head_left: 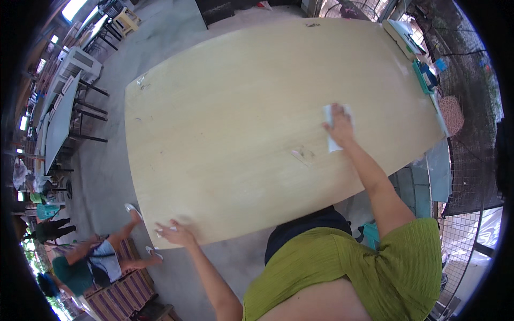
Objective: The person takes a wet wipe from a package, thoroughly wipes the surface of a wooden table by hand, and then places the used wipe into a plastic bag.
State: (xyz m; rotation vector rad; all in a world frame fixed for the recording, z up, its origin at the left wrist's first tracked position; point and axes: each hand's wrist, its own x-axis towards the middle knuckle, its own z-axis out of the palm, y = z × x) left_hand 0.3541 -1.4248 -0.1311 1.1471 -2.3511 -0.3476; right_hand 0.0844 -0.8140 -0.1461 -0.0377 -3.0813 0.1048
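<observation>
Pale yellow-tan, a wide table [230,107] fills the space in front of the person, with the two hands well apart on it. The right hand [340,127] lies palm down on a white cloth [334,145] on the table's right half — its fingers extended over the cloth, not curled round it. The left hand [178,234] rests at the near left corner — fingers spread, touching the tabletop. A scuffed mark [303,155] shows left of the cloth, nearer the person.
</observation>
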